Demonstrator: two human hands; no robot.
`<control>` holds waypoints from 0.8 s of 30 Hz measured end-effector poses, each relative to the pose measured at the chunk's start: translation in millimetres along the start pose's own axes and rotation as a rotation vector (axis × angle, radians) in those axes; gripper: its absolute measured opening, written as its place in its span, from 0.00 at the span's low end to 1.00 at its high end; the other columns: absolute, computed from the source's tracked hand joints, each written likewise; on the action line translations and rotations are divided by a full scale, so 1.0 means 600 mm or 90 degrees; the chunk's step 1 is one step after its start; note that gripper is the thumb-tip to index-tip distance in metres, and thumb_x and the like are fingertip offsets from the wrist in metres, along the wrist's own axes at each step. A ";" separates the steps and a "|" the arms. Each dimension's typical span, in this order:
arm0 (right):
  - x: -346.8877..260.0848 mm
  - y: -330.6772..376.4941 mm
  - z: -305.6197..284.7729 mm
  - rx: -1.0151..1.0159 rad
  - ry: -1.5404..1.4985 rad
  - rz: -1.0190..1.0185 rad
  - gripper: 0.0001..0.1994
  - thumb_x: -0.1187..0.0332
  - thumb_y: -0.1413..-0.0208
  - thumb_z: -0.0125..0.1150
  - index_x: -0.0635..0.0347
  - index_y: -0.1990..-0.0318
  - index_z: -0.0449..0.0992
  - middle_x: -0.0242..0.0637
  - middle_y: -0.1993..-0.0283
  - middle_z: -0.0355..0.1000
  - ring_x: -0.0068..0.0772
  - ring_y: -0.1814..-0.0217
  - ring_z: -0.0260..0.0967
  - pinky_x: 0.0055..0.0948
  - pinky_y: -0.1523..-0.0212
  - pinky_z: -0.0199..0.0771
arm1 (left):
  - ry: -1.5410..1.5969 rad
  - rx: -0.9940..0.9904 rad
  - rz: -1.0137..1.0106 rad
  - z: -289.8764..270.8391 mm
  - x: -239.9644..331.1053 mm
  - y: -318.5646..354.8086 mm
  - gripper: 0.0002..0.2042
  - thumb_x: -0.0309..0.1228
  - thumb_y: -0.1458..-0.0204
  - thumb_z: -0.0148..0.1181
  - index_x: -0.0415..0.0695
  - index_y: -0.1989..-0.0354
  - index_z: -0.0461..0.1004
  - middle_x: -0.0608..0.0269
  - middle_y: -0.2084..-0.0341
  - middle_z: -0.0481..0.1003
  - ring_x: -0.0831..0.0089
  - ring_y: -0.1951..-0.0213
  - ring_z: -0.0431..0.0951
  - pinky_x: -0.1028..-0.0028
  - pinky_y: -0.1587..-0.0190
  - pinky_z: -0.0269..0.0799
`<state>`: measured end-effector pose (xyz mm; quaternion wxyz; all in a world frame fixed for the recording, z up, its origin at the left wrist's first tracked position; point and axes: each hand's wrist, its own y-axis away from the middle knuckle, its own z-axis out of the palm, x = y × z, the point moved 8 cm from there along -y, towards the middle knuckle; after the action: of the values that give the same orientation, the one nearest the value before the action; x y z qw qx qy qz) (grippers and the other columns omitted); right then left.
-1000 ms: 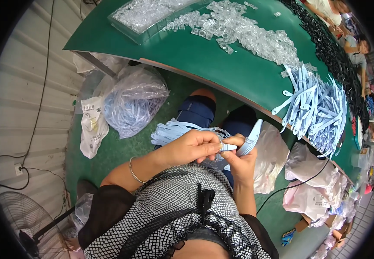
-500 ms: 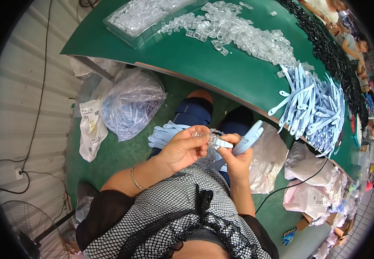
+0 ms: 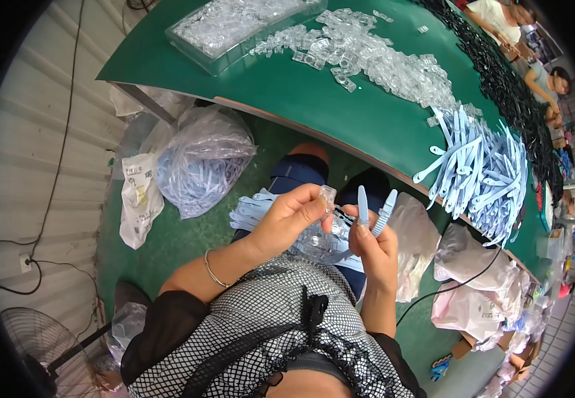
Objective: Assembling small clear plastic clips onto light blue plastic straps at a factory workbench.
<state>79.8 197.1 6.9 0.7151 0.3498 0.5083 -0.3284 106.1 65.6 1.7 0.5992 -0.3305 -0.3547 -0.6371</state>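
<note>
Above my lap, my left hand [image 3: 292, 217] pinches a small clear plastic clip [image 3: 328, 194] between thumb and fingers. My right hand [image 3: 375, 251], just beside it, is closed on light blue plastic straps; a ribbed strap [image 3: 385, 213] and a smooth strap end [image 3: 363, 204] stick up from the fingers, spread in a V. Between the hands, more clear plastic pieces [image 3: 315, 244] lie on my lap, partly covered by the fingers. A bundle of blue straps [image 3: 251, 211] rests on my thigh, left of and behind my left hand.
On the green table [image 3: 261, 89] ahead lie a heap of clear clips [image 3: 383, 63], a clear tray [image 3: 224, 30] of them, a pile of blue straps [image 3: 479, 176] and black straps [image 3: 499, 79]. Plastic bags [image 3: 204, 166] and a fan [image 3: 45, 348] stand on the floor. Two people sit at far right.
My hands have moved slightly apart. The blue strap in my right hand has turned from pointing at my left hand to upright. The clear clip now shows at my left fingertips.
</note>
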 end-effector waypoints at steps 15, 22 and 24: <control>0.048 -0.004 0.013 -0.061 -0.204 0.159 0.10 0.67 0.50 0.51 0.68 0.73 0.67 0.26 0.86 0.55 0.14 0.88 0.46 0.17 0.86 0.45 | -0.088 -0.107 -0.073 0.030 -0.022 0.012 0.11 0.36 0.44 0.47 0.39 0.71 0.67 0.72 0.81 0.64 0.85 0.77 0.60 0.83 0.73 0.56; 0.063 -0.004 0.013 -0.081 -0.214 0.191 0.07 0.71 0.50 0.50 0.68 0.73 0.67 0.26 0.86 0.56 0.14 0.88 0.46 0.17 0.86 0.44 | -0.072 -0.151 -0.106 0.028 -0.035 0.013 0.10 0.34 0.44 0.48 0.38 0.69 0.68 0.72 0.81 0.64 0.85 0.77 0.60 0.84 0.74 0.56; 0.053 -0.007 0.014 -0.080 -0.248 0.139 0.06 0.72 0.50 0.50 0.67 0.73 0.67 0.26 0.86 0.56 0.14 0.87 0.46 0.17 0.85 0.44 | -0.057 -0.164 -0.121 0.028 -0.037 0.013 0.10 0.34 0.44 0.48 0.38 0.68 0.69 0.72 0.81 0.64 0.85 0.77 0.60 0.84 0.74 0.56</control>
<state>89.2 184.2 -22.2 0.8513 0.2877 0.3393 -0.2784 115.0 91.3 -7.6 0.4723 -0.3975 -0.3259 -0.7161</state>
